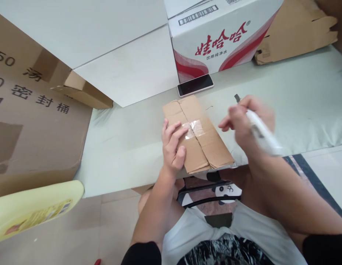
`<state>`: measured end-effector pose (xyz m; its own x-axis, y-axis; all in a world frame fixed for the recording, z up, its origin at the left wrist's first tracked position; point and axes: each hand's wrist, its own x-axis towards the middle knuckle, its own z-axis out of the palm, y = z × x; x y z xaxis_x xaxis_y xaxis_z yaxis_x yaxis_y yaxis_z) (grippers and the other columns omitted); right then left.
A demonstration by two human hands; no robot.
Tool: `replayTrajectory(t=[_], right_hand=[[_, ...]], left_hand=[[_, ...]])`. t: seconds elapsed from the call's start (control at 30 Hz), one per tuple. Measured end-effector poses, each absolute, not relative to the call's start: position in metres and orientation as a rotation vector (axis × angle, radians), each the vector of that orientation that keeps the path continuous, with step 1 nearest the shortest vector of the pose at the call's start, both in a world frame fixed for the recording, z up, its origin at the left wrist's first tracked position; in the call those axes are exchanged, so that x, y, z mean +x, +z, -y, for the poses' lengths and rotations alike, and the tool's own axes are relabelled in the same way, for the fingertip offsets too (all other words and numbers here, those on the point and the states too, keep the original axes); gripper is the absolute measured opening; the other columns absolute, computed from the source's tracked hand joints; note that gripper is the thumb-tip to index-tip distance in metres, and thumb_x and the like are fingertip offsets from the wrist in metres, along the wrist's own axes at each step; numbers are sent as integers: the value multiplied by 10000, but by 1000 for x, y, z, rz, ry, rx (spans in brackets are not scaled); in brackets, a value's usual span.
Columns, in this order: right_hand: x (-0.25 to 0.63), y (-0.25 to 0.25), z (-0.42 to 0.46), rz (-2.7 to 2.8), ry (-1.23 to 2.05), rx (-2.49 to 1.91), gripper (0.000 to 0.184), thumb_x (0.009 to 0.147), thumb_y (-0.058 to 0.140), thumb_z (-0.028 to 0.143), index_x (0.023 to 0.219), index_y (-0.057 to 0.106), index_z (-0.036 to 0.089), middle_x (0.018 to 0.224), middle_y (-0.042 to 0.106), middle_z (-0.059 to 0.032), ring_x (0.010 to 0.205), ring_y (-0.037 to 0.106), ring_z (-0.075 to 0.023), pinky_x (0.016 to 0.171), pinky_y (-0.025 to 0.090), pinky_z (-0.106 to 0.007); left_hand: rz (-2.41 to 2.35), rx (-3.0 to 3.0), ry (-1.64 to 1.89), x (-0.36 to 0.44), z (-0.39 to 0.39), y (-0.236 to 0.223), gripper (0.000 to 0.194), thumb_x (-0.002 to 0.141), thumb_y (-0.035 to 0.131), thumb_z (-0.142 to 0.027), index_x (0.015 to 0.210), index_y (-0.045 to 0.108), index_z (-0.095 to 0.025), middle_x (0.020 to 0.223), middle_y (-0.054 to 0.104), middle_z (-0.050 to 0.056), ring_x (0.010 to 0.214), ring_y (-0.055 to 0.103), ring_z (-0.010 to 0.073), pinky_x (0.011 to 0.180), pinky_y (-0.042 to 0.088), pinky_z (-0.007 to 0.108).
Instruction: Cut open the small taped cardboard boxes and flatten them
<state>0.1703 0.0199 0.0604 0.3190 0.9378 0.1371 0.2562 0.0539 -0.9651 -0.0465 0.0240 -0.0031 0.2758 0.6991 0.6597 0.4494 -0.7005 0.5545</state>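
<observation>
From where I stand, the box [212, 149] lies at the worktop's [126, 147] near edge, left hand [173, 147] resting on it, fingers [179, 134] spread, right hand [246, 119] clamped round a raised cutter [263, 136], and I'd draw those fingers off the tape [197, 129], clear of the blade [237, 98].

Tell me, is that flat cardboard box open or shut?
Shut: on the flat cardboard box, clear tape stretches across the lengthwise seam.

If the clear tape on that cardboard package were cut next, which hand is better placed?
Probably the right hand: it holds what looks like a white cutter, raised beside the cardboard package, while the left hand lies on the package, by the clear tape.
</observation>
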Motion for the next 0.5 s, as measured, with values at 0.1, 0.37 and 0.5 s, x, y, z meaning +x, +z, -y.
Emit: replayTrajectory(t=[0.1,0.37,0.5], right_hand=[[177,74,-12,1090,952,-1250,414,891,542,688,973,499,285,586,612,23,447,566,-185,429,396,-313],[166,83,-3,1369,1038,-1404,171,790,669,356,908,656,233,692,691,3,538,594,-151,500,453,-298],[165,81,-7,1457,949,-1517,131,777,666,312,887,653,243,680,698,11,567,621,-166,522,468,-302]], left_hand=[[-1157,2308,1420,-31,-12,-4,444,1021,340,-422,1307,602,-206,1358,612,121,1388,531,288,1305,230,583],[-1183,2341,1444,-14,-2,-4,439,996,352,-396,1304,595,-198,1323,630,135,1306,590,274,1293,250,568],[-1192,2325,1432,-16,-3,-5,439,973,378,-391,1304,604,-212,1340,630,130,1318,580,295,1286,250,578]])
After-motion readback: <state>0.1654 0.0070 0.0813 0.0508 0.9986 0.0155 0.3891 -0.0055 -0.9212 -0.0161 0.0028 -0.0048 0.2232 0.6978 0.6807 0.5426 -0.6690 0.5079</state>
